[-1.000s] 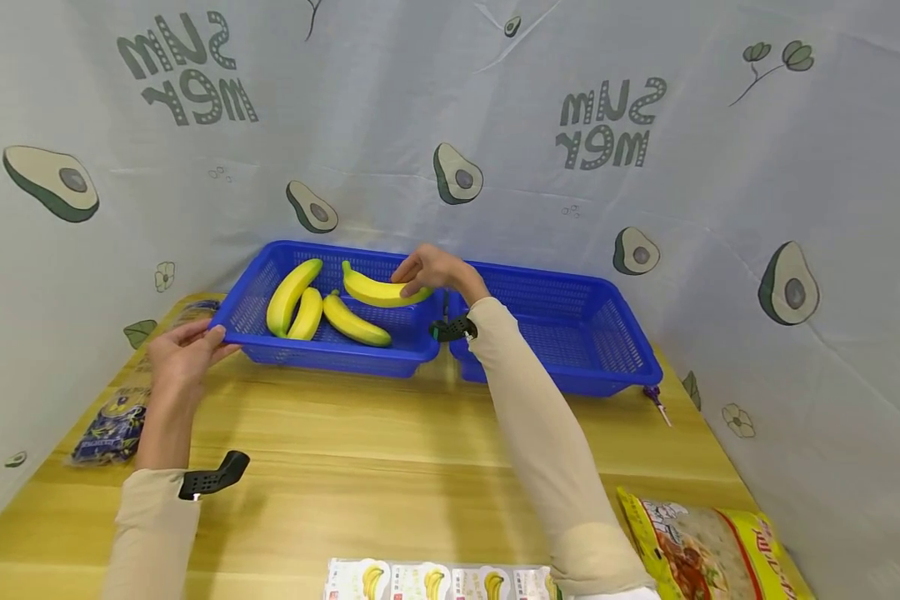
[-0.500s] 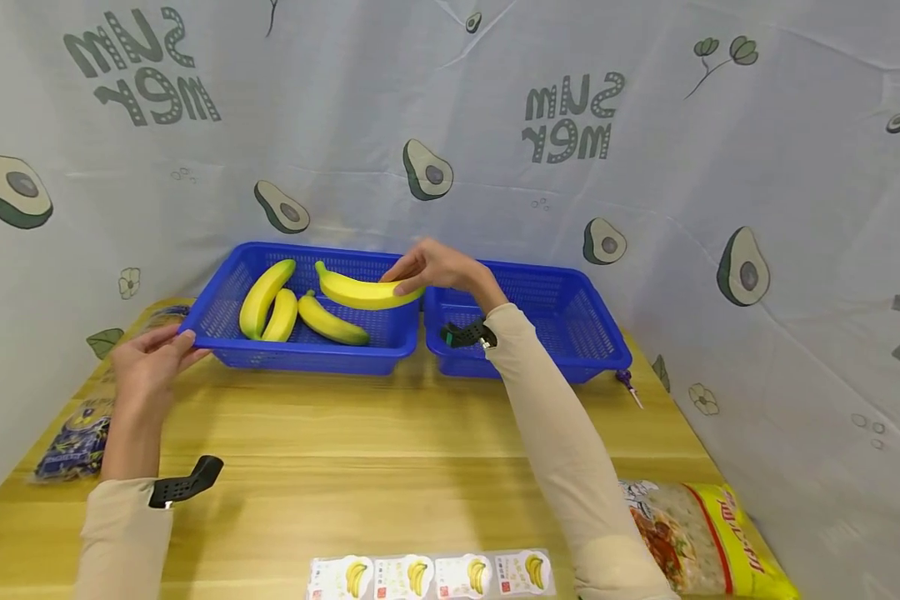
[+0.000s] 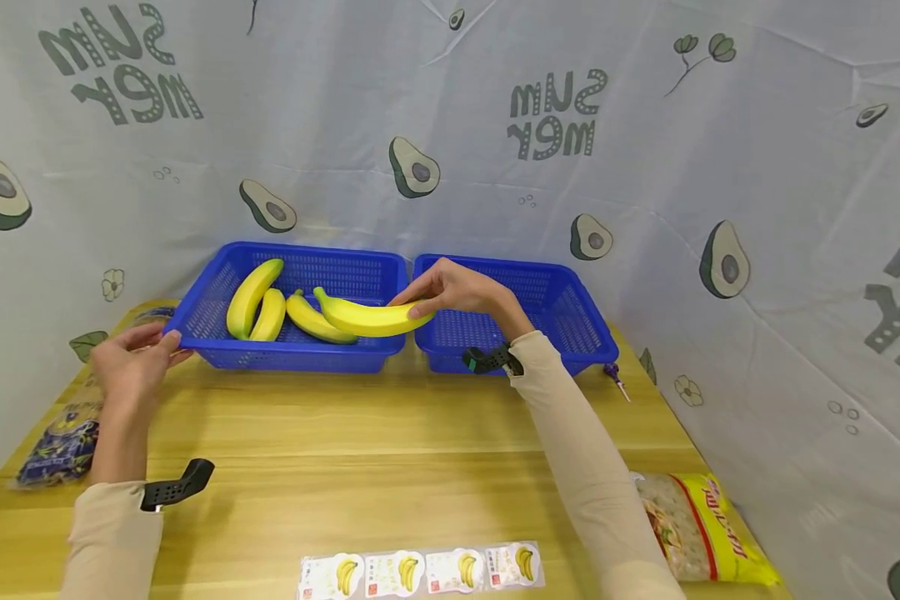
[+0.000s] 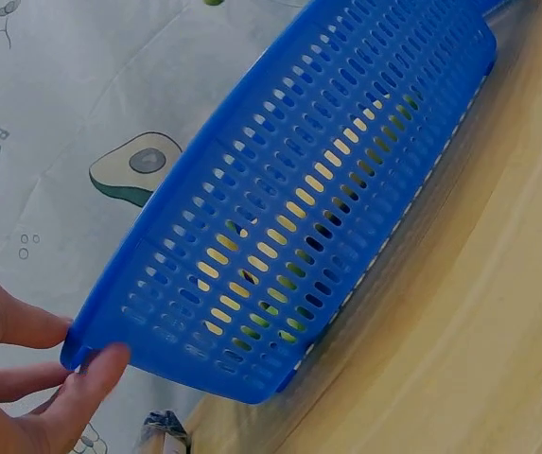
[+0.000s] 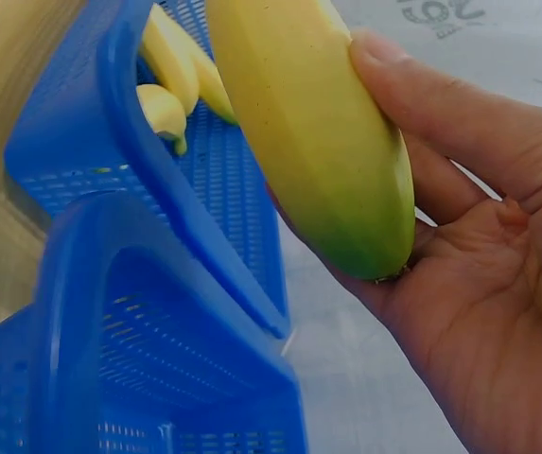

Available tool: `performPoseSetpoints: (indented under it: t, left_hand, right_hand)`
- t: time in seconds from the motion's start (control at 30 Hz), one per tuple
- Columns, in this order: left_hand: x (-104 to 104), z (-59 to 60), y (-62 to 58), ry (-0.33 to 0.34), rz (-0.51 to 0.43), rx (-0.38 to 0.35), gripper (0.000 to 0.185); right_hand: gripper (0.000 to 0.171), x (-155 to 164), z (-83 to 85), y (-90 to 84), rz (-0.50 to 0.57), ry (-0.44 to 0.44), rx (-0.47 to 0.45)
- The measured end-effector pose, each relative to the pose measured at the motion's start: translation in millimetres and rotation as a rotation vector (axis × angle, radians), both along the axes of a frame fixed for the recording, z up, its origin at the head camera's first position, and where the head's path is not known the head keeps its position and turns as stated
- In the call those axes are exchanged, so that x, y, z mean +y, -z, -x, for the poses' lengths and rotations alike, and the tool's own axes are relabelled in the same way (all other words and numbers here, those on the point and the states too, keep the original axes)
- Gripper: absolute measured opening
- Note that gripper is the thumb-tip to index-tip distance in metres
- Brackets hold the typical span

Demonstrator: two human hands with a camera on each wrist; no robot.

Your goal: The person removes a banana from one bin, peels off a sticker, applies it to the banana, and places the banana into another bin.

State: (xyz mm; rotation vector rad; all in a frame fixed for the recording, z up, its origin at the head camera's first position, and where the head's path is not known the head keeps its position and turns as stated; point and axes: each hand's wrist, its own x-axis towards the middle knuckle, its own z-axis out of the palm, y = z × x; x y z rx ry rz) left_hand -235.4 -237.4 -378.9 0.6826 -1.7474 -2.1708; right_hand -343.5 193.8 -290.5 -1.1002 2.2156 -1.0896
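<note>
My right hand (image 3: 457, 287) grips a yellow banana (image 3: 371, 319) by its right end, holding it above the front right part of the left blue basket (image 3: 292, 358). In the right wrist view the banana (image 5: 308, 132) lies between thumb and fingers, its greenish tip near the palm. Three more bananas, among them a long one (image 3: 253, 298), lie inside that basket. My left hand (image 3: 131, 358) pinches the basket's front left corner; in the left wrist view thumb and fingers (image 4: 86, 397) hold the rim. The right blue basket (image 3: 585, 333) stands alongside, partly behind my right hand.
A strip of banana stickers (image 3: 420, 572) lies at the table's front edge. A yellow food bag (image 3: 720, 533) sits at the right, and a dark blue packet (image 3: 60, 446) at the left. Purple-handled scissors (image 3: 615, 379) lie beside the right basket. A printed curtain (image 3: 345, 108) hangs behind.
The right hand has brought the banana toward the front and to the right relative to the left basket. The left hand keeps its hold on the rim. The head view has turned rightward.
</note>
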Motion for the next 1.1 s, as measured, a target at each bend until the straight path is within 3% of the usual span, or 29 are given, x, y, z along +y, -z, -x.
performPoseSetpoints:
  t: [0.23,0.47,0.63,0.9,0.97,1.1]
  left_hand:
    - [-3,-4.3,-3.5,-0.032,0.140,-0.032,0.052]
    - [-1,-11.5,-6.9,-0.143,0.350,-0.058,0.010]
    - [14,-16.2,-11.0,-0.144,0.531,0.012,0.009]
    - [54,-27.4,-15.0,0.031,0.707,0.203,0.031]
    - [65,-30.9,-14.9,0.107,0.715,0.269,0.030]
    - [80,-37.3,-14.9,0.326,0.765,0.382,0.029]
  right_hand:
    - [0.032,11,-16.9,5.5,0.034,-0.041,-0.010]
    - [0.032,15,-33.4,8.4,0.043,-0.068,-0.033]
    - [0.032,17,-46.0,11.1,0.031,-0.095,-0.016]
    - [0.032,22,-62.7,19.3,0.058,-0.127,-0.014]
    - [0.032,23,-67.0,22.0,0.063,-0.125,-0.009]
    - [0.031,25,-75.8,28.2,0.079,-0.126,-0.004]
